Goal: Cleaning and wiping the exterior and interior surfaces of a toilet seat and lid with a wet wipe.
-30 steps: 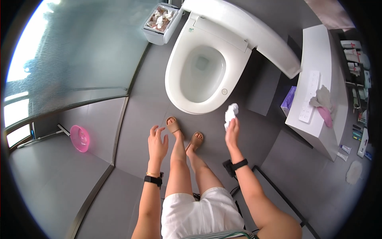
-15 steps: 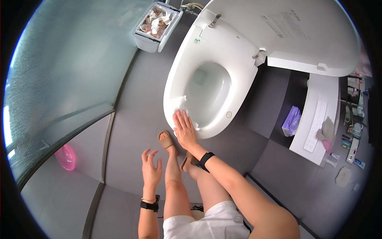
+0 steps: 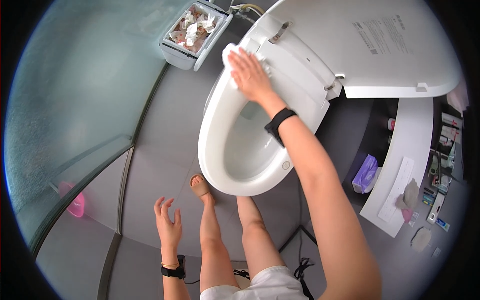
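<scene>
Grey floor [image 3: 150,170] and frosted glass [image 3: 90,90] on the left surround the white toilet [image 3: 212,150] in my head view. I see the right hand [image 3: 249,75] laid flat, fingers extended, over white tissue [image 3: 228,52] on the toilet's far left part, right of the waste bin [image 3: 181,56]. The left hand [image 3: 169,227] hangs open and empty, near left.

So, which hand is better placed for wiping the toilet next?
Probably the right hand: it holds white tissue against the toilet, while the left hand is empty and apart from it.
</scene>
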The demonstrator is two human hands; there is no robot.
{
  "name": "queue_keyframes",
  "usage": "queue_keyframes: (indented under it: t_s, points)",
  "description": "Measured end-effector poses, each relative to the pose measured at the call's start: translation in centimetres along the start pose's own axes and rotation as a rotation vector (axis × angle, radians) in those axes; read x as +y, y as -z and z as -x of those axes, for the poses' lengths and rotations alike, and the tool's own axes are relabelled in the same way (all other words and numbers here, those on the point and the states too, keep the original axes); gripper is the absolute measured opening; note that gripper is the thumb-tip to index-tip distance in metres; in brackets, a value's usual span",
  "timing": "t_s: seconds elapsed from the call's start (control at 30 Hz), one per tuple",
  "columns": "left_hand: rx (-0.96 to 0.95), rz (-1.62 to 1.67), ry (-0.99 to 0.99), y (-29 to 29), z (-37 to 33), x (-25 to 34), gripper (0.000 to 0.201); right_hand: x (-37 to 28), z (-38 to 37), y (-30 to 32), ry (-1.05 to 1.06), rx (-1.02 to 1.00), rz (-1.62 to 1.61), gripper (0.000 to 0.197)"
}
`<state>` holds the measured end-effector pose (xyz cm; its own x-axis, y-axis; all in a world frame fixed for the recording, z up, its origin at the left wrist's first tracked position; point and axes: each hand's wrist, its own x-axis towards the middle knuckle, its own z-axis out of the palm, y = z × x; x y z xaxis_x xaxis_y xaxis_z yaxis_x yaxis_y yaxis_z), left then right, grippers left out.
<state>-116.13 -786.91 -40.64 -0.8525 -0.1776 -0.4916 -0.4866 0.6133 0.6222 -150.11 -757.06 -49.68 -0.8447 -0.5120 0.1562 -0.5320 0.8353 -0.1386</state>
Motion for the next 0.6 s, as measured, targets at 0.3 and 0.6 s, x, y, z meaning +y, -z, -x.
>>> queue_keyframes:
  t_s: [0.3,0.6]
  points:
    - [0.031,0.07,0.094,-2.7,-0.7,3.1,0.029,7.8,-5.5,2.6,0.138,0.048,0.298,0.02]
    - [0.069,0.113,0.125,-4.2,-0.6,6.8,0.03,7.0,-3.9,2.4,0.048,0.124,0.15,0.023]
